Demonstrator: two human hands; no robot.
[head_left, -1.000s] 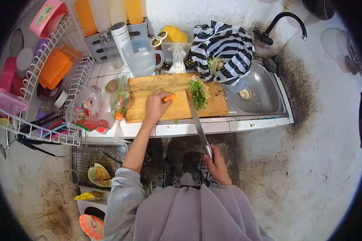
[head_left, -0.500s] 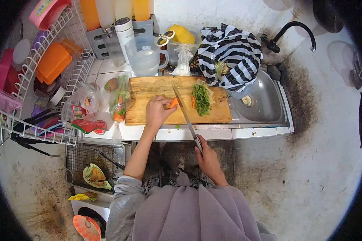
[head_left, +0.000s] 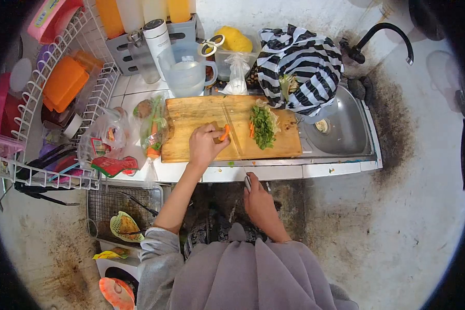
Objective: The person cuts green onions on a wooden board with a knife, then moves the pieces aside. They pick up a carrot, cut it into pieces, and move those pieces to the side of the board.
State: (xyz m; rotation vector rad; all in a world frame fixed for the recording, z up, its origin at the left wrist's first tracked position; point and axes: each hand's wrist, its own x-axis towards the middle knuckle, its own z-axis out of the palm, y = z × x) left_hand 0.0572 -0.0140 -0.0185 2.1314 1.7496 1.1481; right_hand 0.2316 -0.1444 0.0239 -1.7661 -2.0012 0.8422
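On the wooden cutting board (head_left: 186,153), my left hand (head_left: 203,146) has its fingers closed around a piece of carrot (head_left: 225,133). Just below the board's front edge, my right hand (head_left: 260,206) grips a knife (head_left: 232,130) by its handle. The long blade points away from me across the board, close to the right of the carrot, and mirrors the wood colour. Further right on the board lies a pile of chopped green leaves (head_left: 263,129), with thin carrot strips at its left side.
A plastic bag of vegetables (head_left: 152,126) lies left of the board. Behind stand a water jug (head_left: 187,77) and a container with scissors (head_left: 212,45). A striped bag (head_left: 307,67) sits by the sink (head_left: 354,132). The dish rack (head_left: 39,178) is at far left.
My right hand has drawn slightly toward me with the knife. The carrot piece in my left hand now stands more upright. The whole view has shifted a little.
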